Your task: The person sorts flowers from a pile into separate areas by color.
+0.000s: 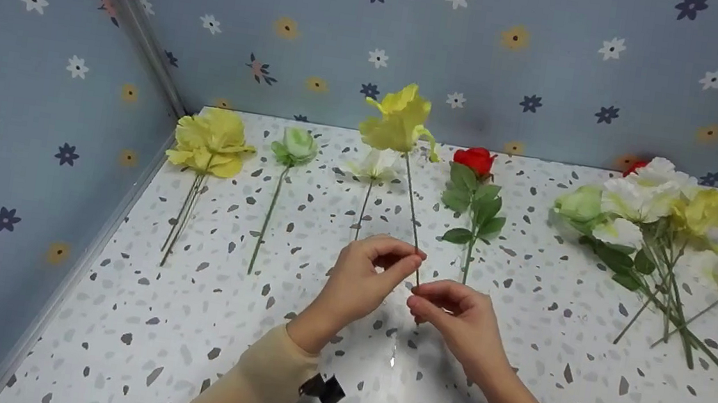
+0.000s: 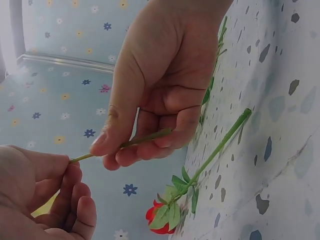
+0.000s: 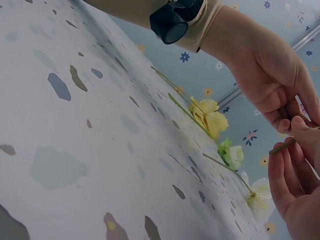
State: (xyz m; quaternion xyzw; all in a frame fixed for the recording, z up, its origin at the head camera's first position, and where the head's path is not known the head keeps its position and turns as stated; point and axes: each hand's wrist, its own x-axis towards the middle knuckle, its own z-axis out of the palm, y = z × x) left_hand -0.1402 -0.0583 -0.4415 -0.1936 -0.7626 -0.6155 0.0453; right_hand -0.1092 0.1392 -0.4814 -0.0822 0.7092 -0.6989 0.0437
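A yellow artificial flower (image 1: 400,121) stands raised above the table, its thin stem (image 1: 412,202) leaning slightly. My left hand (image 1: 366,274) pinches the stem partway down between thumb and fingers. Just below it, my right hand (image 1: 463,320) pinches the stem near its lower end; in the left wrist view the cut tip (image 2: 162,134) pokes out past the right fingers. Behind the left hand lies a white flower (image 1: 374,165), its lower stem hidden by that hand. A red rose (image 1: 475,161) with green leaves lies beyond the right hand, untouched.
Yellow flowers (image 1: 213,142) lie at the far left, beside a pale green flower (image 1: 297,146). On the right is a mixed pile with white flowers (image 1: 649,189), a yellow flower (image 1: 712,211) and crossed stems. Patterned walls (image 1: 450,53) bound the speckled table (image 1: 170,344).
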